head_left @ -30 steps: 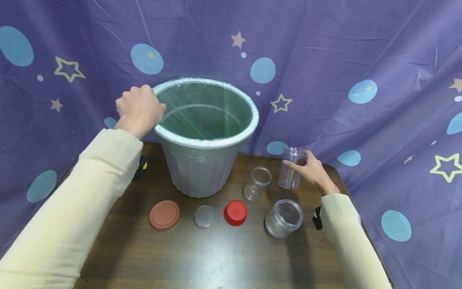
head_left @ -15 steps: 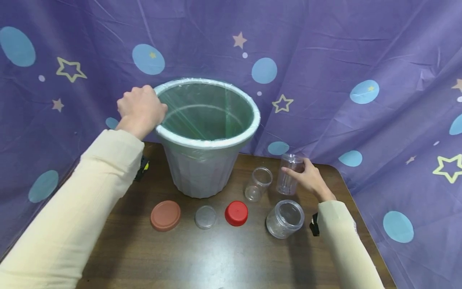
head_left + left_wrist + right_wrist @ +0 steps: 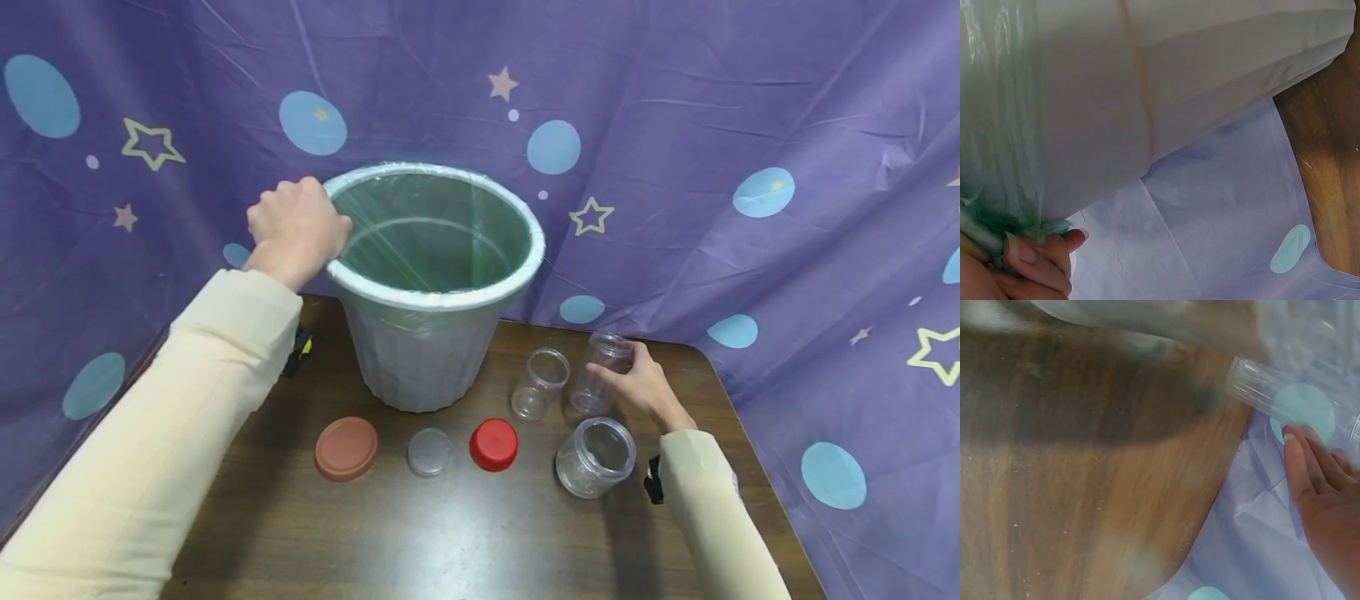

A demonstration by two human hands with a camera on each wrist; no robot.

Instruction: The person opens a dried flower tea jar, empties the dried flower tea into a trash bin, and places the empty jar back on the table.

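Observation:
My left hand [image 3: 300, 229] is at the left rim of a pale grey trash bin [image 3: 420, 354]. In the left wrist view its fingers are curled around a bunch of the thin green bin liner [image 3: 1007, 125], which is draped over the rim. My right hand [image 3: 637, 385] grips a tall clear plastic jar [image 3: 597, 392] between thumb and fingers, its base low at the tabletop. Beside it stands a second clear jar [image 3: 542, 385], lidless. Nearer to me is a wide clear jar [image 3: 594, 460], its mouth uncovered.
In a row before the bin lie a pinkish-brown lid [image 3: 347, 448], a clear lid [image 3: 430, 452] and a red cap [image 3: 494, 445]. The wooden table [image 3: 405, 542] ends at the back against a purple patterned curtain [image 3: 652, 108].
My right hand has lowered the tall clear jar and brought it slightly nearer and left, closer to the other jars. The left hand keeps its grip at the bin's rim.

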